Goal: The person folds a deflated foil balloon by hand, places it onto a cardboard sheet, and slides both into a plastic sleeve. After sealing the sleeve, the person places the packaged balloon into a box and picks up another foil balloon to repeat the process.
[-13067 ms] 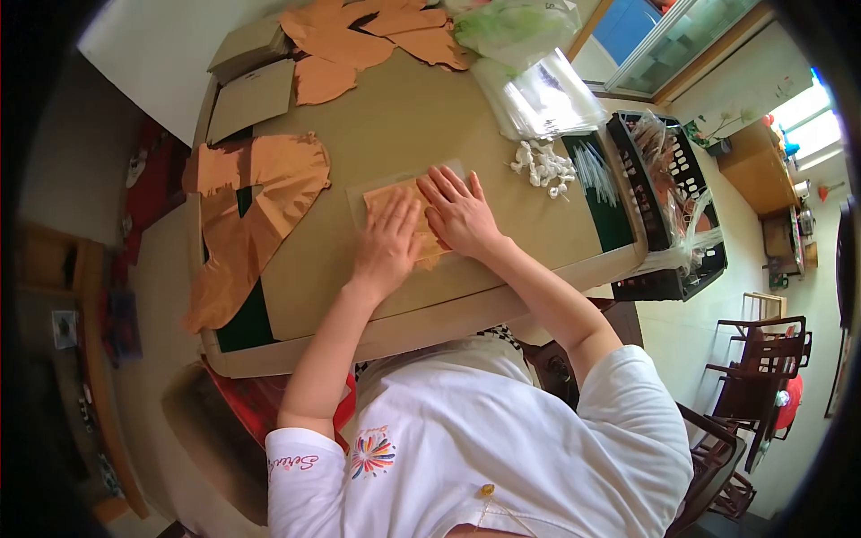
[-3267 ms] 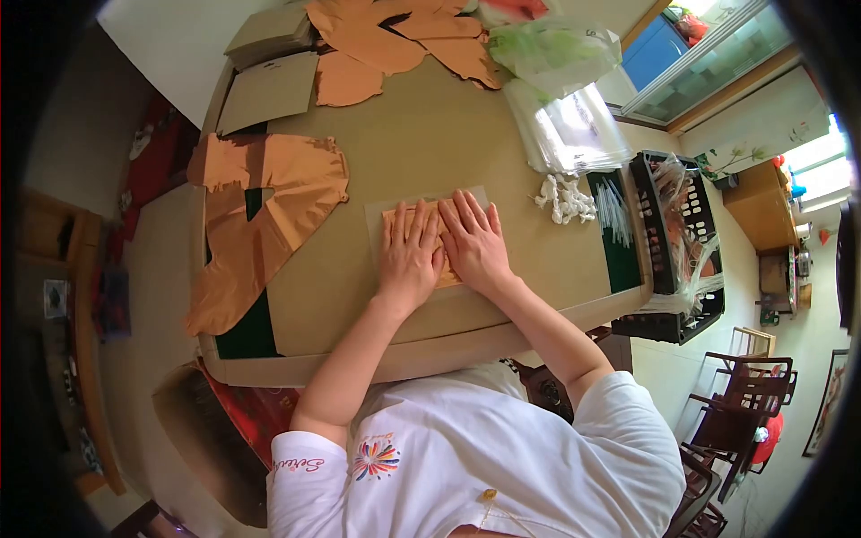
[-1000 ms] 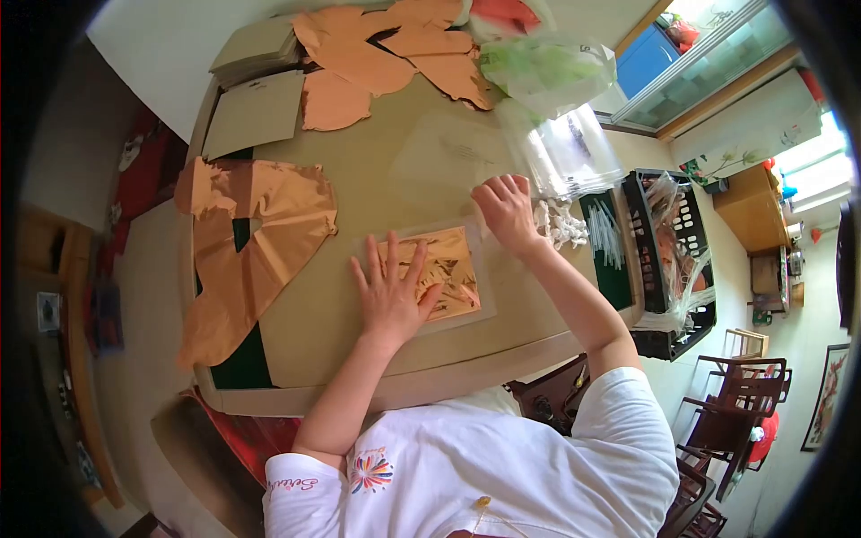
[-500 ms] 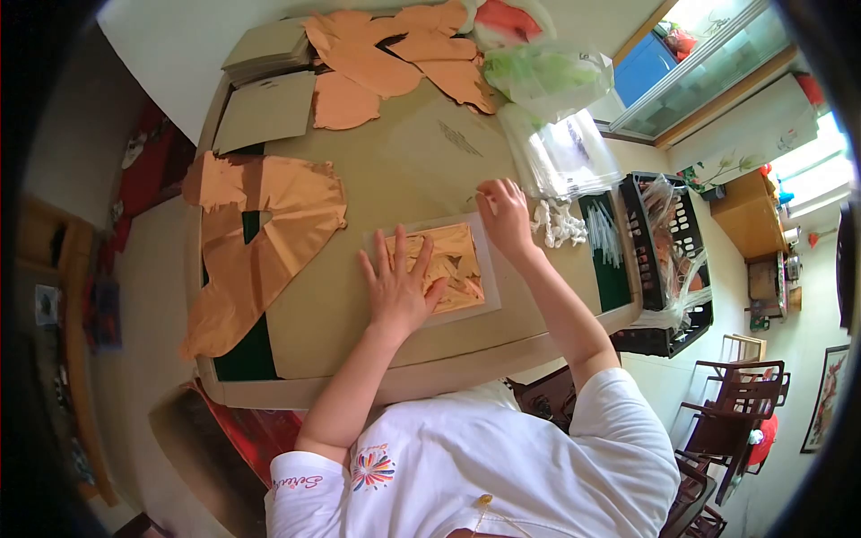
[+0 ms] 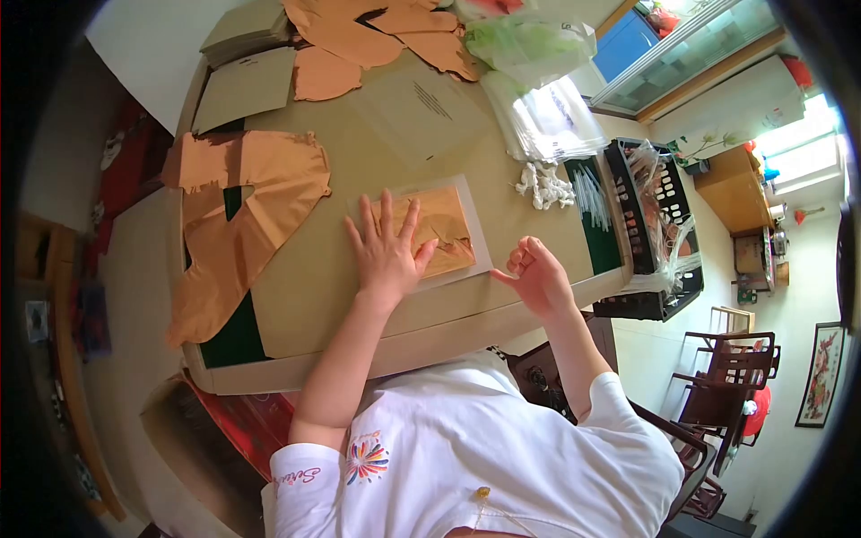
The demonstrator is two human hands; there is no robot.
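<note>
Your counter [image 5: 296, 291] wears a flat brown covering. On the left lies a large, creased copper-coloured sheet [image 5: 278, 193] with ragged edges. Mid-counter, a thin, pale backing [image 5: 472, 220] borders a shiny, wrinkled foil piece [image 5: 446, 218], four-sided, its far edge slanting slightly farther away rightward; your left hand [image 5: 387, 260] hides its left end, so you can't tell its long axis. That hand's fingers spread wide; your right hand [image 5: 541, 280] has curled fingers, whether fully closed you cannot tell.

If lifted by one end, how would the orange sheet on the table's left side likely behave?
The orange sheet is probably floppy, since creases run across it. It looks thin, so likely light for its spread. It may tear easily, given its ragged edge.
</note>
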